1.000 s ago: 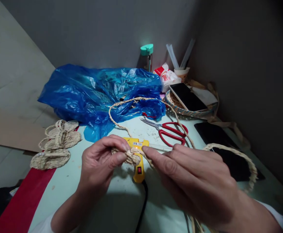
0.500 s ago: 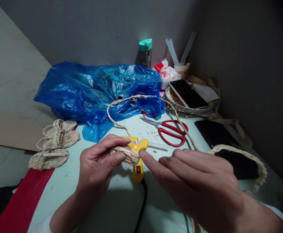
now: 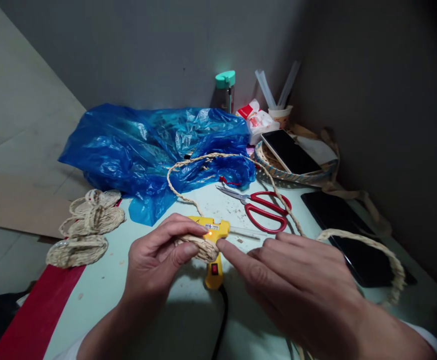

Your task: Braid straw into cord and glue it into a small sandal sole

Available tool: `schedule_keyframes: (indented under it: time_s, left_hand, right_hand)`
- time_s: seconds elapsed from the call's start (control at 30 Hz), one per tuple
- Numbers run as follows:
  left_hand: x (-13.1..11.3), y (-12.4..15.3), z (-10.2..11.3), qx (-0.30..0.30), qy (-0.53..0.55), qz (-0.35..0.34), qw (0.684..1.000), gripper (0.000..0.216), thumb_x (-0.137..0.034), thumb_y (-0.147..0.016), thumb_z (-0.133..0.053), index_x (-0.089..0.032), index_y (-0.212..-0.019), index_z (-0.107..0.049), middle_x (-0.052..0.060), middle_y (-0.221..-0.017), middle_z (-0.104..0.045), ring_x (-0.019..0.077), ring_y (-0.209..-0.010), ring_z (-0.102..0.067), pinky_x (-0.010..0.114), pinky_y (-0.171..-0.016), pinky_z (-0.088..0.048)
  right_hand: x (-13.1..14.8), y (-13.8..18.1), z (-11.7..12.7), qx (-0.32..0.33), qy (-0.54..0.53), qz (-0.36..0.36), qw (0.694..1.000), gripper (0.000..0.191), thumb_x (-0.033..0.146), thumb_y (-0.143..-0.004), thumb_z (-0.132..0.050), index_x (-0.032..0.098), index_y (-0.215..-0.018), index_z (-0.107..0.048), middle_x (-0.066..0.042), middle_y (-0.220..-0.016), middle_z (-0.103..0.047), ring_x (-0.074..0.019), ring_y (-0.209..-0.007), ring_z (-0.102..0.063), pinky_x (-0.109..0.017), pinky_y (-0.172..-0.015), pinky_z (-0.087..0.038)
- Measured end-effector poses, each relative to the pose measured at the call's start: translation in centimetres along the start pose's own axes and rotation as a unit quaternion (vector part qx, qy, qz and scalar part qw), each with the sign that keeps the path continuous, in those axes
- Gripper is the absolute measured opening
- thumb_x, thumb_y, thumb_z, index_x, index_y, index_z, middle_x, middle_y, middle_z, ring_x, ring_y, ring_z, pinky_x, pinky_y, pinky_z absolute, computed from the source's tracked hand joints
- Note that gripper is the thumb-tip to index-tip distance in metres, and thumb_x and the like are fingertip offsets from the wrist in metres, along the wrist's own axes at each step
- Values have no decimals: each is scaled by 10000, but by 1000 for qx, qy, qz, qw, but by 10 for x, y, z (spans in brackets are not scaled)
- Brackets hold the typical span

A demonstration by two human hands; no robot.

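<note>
The left hand (image 3: 158,257) pinches a straw coil (image 3: 204,249), long axis left to right, the right hand (image 3: 304,282) extends an index finger (image 3: 231,253) to its right end, other fingers' hold unclear, before a yellow glue gun (image 3: 214,281) with an illegible label (image 3: 212,227), a basket (image 3: 298,176) bearing a phone (image 3: 292,151), and a cup (image 3: 280,117) of translucent sticks (image 3: 266,91).

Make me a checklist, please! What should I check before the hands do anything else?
1. Braided piece gripped: ok, the left hand pinches it.
2. Right hand touching the piece: cannot tell; its index fingertip is right by the edge.
3. Yellow glue gun lit: ok, its small light glows orange.
4. Clear glue stick in place: ok, it pokes out of the gun.
5. Hands away from the nozzle: cannot tell, the nozzle is hidden.
6. Red-handled scissors out of the way: ok, lying apart from both hands.
</note>
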State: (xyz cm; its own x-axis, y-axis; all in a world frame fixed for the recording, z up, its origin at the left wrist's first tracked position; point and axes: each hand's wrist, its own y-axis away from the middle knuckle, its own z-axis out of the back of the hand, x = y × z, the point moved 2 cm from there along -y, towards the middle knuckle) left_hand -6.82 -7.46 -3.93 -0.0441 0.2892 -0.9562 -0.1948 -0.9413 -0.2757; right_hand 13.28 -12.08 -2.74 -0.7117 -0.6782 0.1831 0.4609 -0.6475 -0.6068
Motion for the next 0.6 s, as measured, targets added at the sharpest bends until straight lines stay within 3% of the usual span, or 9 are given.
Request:
schedule_keyframes:
  time_s: [0.3,0.6]
  left_hand:
    - [5,-2,-1,-3,58,2,998,125,-135,-790,-729,-247,-829,-771,24,-799,-688,154,-797,-634,215,-685,-536]
    - [1,-1,-2,-38,45,43,997,225,-104,-744,-755,-276,-878,-809,16,-853,-737,132,-765,-688,173,-675,-563]
  right_hand:
    - [2,-1,4,-10,4,-14,1000,321,114,-954,-497,172,-1245,-617,65,-576,-485,-112,-520,-421,-299,-567,-282]
    - [5,-3,2,-37,14,-14,999,288,111,-939,-498,142,-1185,-646,62,-557,-495,-103,-482,-421,-296,-527,-266]
